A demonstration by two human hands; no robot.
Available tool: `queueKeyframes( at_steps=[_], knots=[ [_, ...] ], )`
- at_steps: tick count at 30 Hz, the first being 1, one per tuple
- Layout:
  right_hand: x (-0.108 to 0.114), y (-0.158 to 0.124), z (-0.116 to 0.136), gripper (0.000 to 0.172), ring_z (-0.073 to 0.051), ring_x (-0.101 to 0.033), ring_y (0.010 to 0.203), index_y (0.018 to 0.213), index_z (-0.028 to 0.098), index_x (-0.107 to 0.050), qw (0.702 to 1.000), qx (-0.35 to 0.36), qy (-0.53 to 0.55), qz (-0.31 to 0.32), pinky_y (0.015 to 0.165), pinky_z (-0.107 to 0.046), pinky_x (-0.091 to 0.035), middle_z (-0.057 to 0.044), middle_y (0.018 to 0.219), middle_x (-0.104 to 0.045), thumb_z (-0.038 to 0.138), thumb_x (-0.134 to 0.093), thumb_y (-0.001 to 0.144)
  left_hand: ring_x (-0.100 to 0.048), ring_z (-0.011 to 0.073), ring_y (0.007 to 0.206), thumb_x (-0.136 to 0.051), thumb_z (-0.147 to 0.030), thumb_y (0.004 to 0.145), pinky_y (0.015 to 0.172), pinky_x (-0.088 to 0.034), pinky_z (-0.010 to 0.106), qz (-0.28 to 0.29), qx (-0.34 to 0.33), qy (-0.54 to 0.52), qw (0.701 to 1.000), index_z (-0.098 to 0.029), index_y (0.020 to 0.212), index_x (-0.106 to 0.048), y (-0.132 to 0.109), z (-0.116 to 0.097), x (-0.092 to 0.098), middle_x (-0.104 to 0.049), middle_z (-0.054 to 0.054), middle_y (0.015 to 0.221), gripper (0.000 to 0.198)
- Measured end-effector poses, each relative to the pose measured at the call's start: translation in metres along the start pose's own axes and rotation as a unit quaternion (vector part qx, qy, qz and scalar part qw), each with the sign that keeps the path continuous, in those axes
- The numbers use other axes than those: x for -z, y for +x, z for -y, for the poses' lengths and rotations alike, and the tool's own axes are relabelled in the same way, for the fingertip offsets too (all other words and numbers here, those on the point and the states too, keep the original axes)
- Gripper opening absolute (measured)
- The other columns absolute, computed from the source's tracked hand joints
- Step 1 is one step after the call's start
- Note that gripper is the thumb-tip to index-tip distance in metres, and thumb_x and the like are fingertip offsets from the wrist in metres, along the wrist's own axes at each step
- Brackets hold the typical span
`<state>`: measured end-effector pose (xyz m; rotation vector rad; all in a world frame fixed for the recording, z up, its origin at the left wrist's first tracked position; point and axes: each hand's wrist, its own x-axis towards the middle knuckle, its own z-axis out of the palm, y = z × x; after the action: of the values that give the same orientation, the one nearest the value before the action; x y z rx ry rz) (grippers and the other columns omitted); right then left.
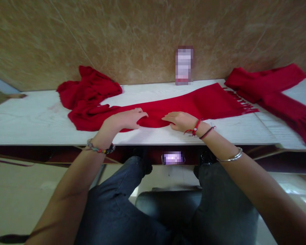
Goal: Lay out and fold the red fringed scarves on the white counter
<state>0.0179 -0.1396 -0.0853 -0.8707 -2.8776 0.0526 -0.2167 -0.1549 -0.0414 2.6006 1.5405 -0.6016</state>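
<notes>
A red fringed scarf [186, 105] lies lengthwise on the white table. Its right part is spread flat, and the fringe points right. Toward the left it runs into a bunched heap [89, 86] of the same red cloth. My left hand [129, 119] grips the near edge of the scarf around its middle, fingers over the cloth. A short stretch to the right, my right hand [181, 120] holds the same edge with bent fingers. The fabric between the two hands sags slightly. What lies under the fingers is hidden.
A second red scarf [260, 85] lies folded across itself at the right end of the white table [40, 126]. A blurred upright box-like object [184, 65] stands against the brown marbled wall [132, 41]. Below the front edge sits a blurred phone-like object [172, 158].
</notes>
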Motion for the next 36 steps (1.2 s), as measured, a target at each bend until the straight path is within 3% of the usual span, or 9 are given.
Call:
queueKeyframes(
  at_steps=[6, 9, 15, 25, 27, 29, 32, 34, 36],
  knots=[
    [-0.009, -0.007, -0.008, 0.059, -0.019, -0.059, 0.109, 0.133, 0.016, -0.049, 0.998, -0.05, 0.004, -0.026, 0.089, -0.031, -0.049, -0.009, 0.124, -0.061, 0.0, -0.039, 0.077, -0.057, 0.0233, 0.107, -0.031, -0.005, 0.079, 0.082, -0.046, 0.031, -0.107, 0.066, 0.062, 0.99, -0.016, 0.121, -0.052, 0.002, -0.002, 0.004, -0.057, 0.011, 0.12, 0.049],
    [-0.011, -0.008, -0.012, 0.052, -0.019, -0.06, 0.107, 0.13, 0.015, -0.052, 0.992, -0.096, 0.016, -0.076, 0.09, -0.031, -0.048, -0.008, 0.122, -0.063, 0.004, -0.038, 0.08, -0.057, 0.0247, 0.106, -0.035, -0.012, 0.081, 0.083, -0.045, 0.032, -0.15, 0.118, 0.043, 0.981, -0.018, 0.123, -0.05, 0.003, 0.003, 0.008, -0.058, 0.01, 0.12, 0.045],
    [-0.008, -0.004, -0.016, 0.04, -0.019, -0.063, 0.102, 0.115, 0.014, -0.063, 0.967, -0.182, 0.058, -0.168, 0.091, -0.03, -0.047, -0.006, 0.111, -0.069, 0.01, -0.036, 0.085, -0.057, 0.0237, 0.106, -0.047, -0.018, 0.078, 0.084, -0.046, 0.031, -0.11, 0.105, 0.025, 0.988, -0.02, 0.125, -0.05, 0.013, 0.008, 0.009, -0.058, 0.009, 0.12, 0.047],
    [-0.007, -0.005, -0.015, 0.036, -0.021, -0.066, 0.091, 0.111, 0.015, -0.064, 0.935, -0.24, 0.061, -0.254, 0.082, -0.032, -0.05, -0.008, 0.102, -0.071, 0.019, -0.035, 0.089, -0.052, 0.021, 0.115, -0.041, -0.007, 0.071, 0.095, -0.04, 0.028, -0.289, 0.163, -0.062, 0.941, -0.019, 0.126, -0.053, -0.006, 0.032, 0.052, -0.058, 0.005, 0.122, 0.057],
    [-0.008, -0.007, -0.016, 0.036, -0.021, -0.066, 0.093, 0.111, 0.014, -0.064, 0.939, -0.218, 0.057, -0.261, 0.083, -0.033, -0.05, -0.009, 0.104, -0.071, 0.019, -0.035, 0.089, -0.053, 0.0218, 0.113, -0.043, -0.011, 0.071, 0.092, -0.042, 0.028, -0.251, 0.153, -0.059, 0.954, -0.02, 0.121, -0.057, -0.008, 0.037, 0.051, -0.06, 0.004, 0.119, 0.053],
    [-0.01, -0.01, -0.016, 0.034, -0.02, -0.065, 0.095, 0.108, 0.014, -0.065, 0.96, -0.161, 0.053, -0.221, 0.085, -0.033, -0.05, -0.009, 0.105, -0.07, 0.017, -0.038, 0.088, -0.059, 0.022, 0.101, -0.051, -0.021, 0.069, 0.084, -0.046, 0.027, -0.101, 0.129, -0.095, 0.982, -0.025, 0.115, -0.061, -0.011, 0.043, 0.047, -0.066, 0.002, 0.107, 0.047],
    [-0.014, -0.015, -0.016, 0.032, -0.02, -0.061, 0.106, 0.103, 0.014, -0.068, 0.991, -0.056, 0.043, -0.117, 0.093, -0.034, -0.048, -0.009, 0.111, -0.068, 0.011, -0.045, 0.081, -0.064, 0.0212, 0.086, -0.063, -0.039, 0.064, 0.072, -0.049, 0.024, 0.107, 0.11, -0.166, 0.974, -0.029, 0.112, -0.064, -0.015, 0.048, 0.041, -0.07, 0.0, 0.098, 0.05],
    [-0.016, -0.018, -0.016, 0.034, -0.019, -0.057, 0.114, 0.105, 0.014, -0.068, 0.996, -0.021, 0.035, -0.082, 0.099, -0.035, -0.045, -0.009, 0.117, -0.066, 0.007, -0.046, 0.079, -0.064, 0.0204, 0.088, -0.062, -0.048, 0.066, 0.073, -0.048, 0.023, 0.105, 0.109, -0.194, 0.969, -0.028, 0.115, -0.063, -0.013, 0.045, 0.041, -0.07, 0.001, 0.101, 0.053],
    [-0.017, -0.02, -0.016, 0.036, -0.019, -0.055, 0.117, 0.11, 0.013, -0.066, 0.997, -0.008, 0.027, -0.077, 0.101, -0.035, -0.043, -0.01, 0.12, -0.063, 0.007, -0.045, 0.08, -0.063, 0.0185, 0.093, -0.053, -0.05, 0.074, 0.079, -0.047, 0.022, 0.026, 0.1, -0.209, 0.972, -0.024, 0.118, -0.061, -0.003, 0.039, 0.042, -0.069, 0.002, 0.105, 0.051]
  ],
)
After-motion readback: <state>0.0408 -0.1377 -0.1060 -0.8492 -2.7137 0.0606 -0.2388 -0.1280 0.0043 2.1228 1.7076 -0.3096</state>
